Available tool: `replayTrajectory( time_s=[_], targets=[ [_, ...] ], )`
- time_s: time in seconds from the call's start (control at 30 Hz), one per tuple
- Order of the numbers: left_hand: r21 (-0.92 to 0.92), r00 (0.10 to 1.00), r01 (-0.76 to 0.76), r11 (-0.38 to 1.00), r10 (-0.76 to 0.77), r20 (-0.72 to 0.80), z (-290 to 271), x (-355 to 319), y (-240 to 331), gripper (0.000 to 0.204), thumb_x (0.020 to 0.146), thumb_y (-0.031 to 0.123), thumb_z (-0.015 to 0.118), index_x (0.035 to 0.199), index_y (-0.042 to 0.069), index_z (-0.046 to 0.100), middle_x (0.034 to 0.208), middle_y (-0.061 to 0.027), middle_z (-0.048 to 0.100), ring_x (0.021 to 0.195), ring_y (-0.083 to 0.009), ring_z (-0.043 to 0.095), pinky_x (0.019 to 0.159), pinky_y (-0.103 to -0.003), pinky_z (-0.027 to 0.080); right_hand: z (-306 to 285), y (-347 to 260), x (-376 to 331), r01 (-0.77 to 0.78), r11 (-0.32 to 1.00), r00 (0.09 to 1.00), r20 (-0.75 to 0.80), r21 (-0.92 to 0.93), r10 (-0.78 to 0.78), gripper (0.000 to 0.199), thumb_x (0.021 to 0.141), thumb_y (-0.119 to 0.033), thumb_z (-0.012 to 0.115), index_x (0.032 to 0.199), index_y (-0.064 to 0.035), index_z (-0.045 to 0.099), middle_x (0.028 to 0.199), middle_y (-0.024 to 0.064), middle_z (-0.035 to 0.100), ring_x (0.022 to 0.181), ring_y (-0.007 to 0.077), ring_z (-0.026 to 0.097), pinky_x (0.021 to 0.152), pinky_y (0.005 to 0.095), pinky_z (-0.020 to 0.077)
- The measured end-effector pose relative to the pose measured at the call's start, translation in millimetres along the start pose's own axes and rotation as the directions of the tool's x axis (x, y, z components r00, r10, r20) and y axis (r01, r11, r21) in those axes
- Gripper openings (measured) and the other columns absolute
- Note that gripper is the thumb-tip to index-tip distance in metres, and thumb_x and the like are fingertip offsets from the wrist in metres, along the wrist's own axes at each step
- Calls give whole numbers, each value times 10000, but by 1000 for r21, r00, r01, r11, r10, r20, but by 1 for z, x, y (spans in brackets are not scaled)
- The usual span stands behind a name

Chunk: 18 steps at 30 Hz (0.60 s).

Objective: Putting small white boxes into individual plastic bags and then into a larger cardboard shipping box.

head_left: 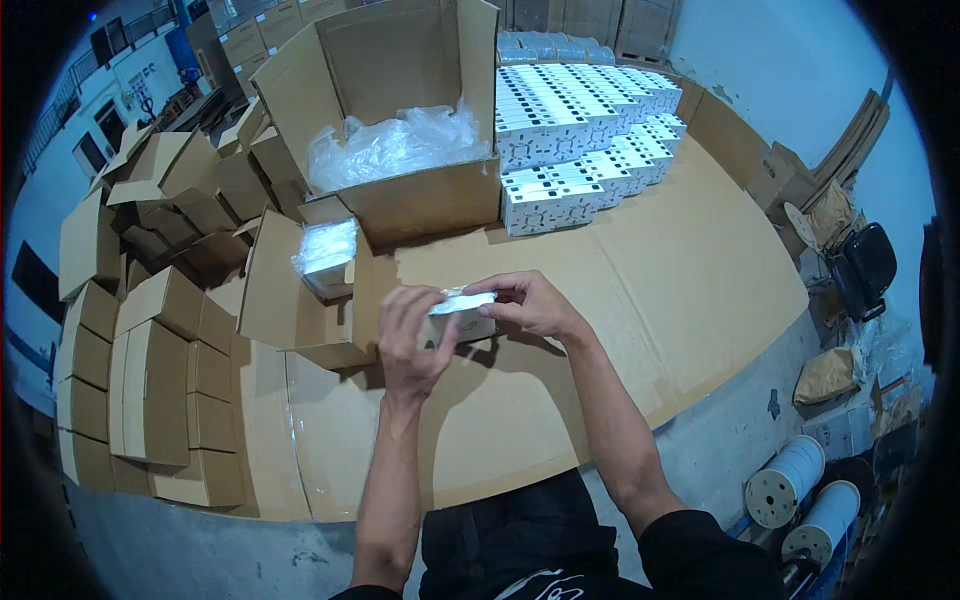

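Observation:
A small white box (pixel 478 325) with a shiny, film-like top is between my hands, just above the cardboard-covered table (pixel 560 410). My right hand (pixel 537 304) pinches its right top edge between thumb and fingers. Around its left end curl the fingers of my left hand (pixel 410 345), slightly blurred, with the thumb against the near face. Left of my hands stands an open carton (pixel 285 290). White boxes wrapped in clear plastic (pixel 328 250) sit in its far part, and its near part shows bare cardboard.
Behind stands a large open carton (pixel 420 205) holding crumpled clear plastic bags (pixel 400 145). Neat rows of white printed boxes (pixel 560 145) are stacked at the back right. Brown cartons (pixel 160 390) pile up on the left. Cable spools (pixel 785 480) and a black chair (pixel 862 265) are right of the table.

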State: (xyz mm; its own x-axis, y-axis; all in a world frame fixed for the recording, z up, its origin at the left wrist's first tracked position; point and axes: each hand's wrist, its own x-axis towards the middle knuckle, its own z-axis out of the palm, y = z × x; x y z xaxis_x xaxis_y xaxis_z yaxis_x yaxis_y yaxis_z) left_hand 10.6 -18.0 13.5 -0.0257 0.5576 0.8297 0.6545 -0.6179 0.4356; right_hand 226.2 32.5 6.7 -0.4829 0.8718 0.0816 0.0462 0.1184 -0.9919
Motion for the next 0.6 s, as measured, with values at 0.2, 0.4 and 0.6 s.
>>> replayTrajectory(
  time_s=[0.2, 0.4, 0.6],
  targets=[
    [-261, 912, 348, 900, -262, 315, 2, -9, -1, 397, 811, 59, 809, 1182, 31, 670, 1088, -121, 720, 1008, -257, 700, 908, -376, 550, 1, -3, -2, -8, 1000, 1000, 23, -5, 8, 334, 902, -53, 720, 1235, -32, 710, 1064, 53, 727, 893, 87, 628, 797, 256, 529],
    [-370, 821, 544, 753, -389, 418, 8, -12, -8, 364, 837, 90, 818, 1167, 21, 680, 1062, -95, 727, 989, -168, 685, 859, -317, 553, -2, -16, -7, 94, 947, 995, -15, -306, -103, 295, 865, -138, 765, 1144, -42, 740, 1005, 92, 741, 884, 198, 681, 810, 346, 552],
    [-387, 760, 629, 674, -429, 488, 6, -16, -19, 321, 865, 127, 813, 1127, 11, 669, 1031, -67, 710, 943, -133, 653, 830, -287, 533, 12, -51, -4, 203, 713, 972, 48, -671, -231, 277, 817, -112, 754, 1088, -52, 756, 967, 159, 705, 1038, 361, 634, 924, 435, 510]
  ],
)
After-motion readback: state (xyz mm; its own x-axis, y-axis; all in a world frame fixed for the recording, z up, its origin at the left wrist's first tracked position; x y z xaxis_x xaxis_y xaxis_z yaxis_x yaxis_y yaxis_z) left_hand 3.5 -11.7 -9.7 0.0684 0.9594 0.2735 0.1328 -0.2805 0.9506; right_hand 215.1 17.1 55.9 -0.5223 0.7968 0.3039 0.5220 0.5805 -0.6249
